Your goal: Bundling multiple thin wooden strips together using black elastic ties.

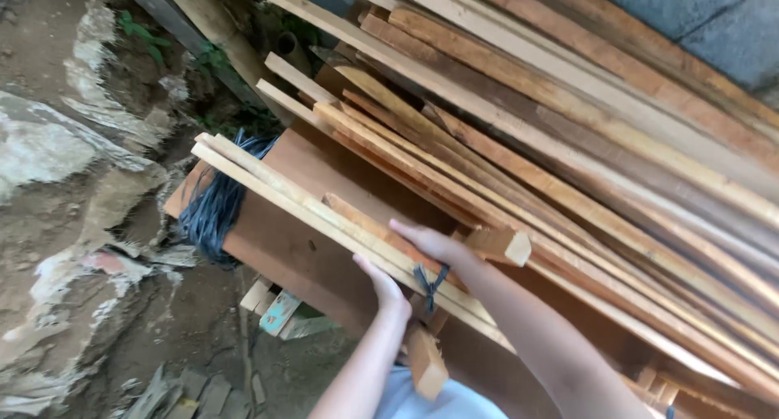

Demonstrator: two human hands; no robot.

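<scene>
A stack of long thin wooden slats [324,216] lies slanted on a wide brown board [284,249]. My left hand [385,287] grips the lower edge of the slat bundle from below. Over the top of the same bundle reaches my right hand [434,242], its fingers resting on the slats beside a dark string tie [428,281]. A short wooden block [499,244] sits just right of my right hand. Another short block [426,362] hangs below my left forearm.
Many long planks [568,127] are piled diagonally across the right side. A bundle of dark cord [215,204] hangs at the board's left end. Rubble, dirt and broken concrete [57,167] cover the left. Small wood scraps [280,309] lie under the board. A grey block wall [698,21] is at top right.
</scene>
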